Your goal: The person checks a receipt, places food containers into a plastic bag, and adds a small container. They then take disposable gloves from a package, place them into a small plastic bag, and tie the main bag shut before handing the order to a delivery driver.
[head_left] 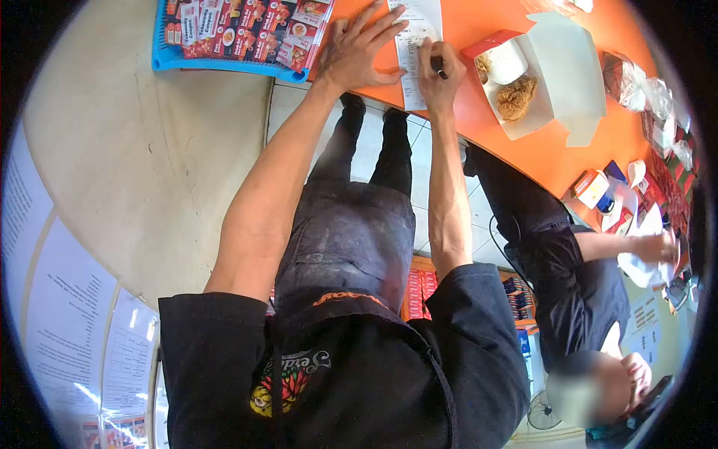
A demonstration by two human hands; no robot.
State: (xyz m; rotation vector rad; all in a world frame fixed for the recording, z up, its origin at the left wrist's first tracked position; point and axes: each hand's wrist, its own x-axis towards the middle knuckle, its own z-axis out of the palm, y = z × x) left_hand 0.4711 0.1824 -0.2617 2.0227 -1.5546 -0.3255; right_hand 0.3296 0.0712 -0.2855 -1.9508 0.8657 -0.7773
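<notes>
On an orange counter (pixel 553 161), beside an open food box (pixel 574 75), a printed slip (pixel 413 93) lies at the fingertips of the outspread left hand (pixel 357 54), while the right hand (pixel 440 84), clasped round a pen (pixel 441 73), appears to be writing, which calls for a flat, steady slip.

Black short-sleeved cotton-look T-shirt (pixel 374 389), sleeves ending above the elbow. Left chest: multicolour print (pixel 280 391) in red, yellow and green, pale script lettering (pixel 307 360) above it, partly legible. Dark grey fabric apron (pixel 348 239), whitish smudges, orange lettering (pixel 348 299) near its top, thin black straps (pixel 443 382). Black trousers (pixel 390 153), dark shoes (pixel 351 100). Left hand (pixel 362 52) and right hand (pixel 441 73) bare, forearms too.
</notes>
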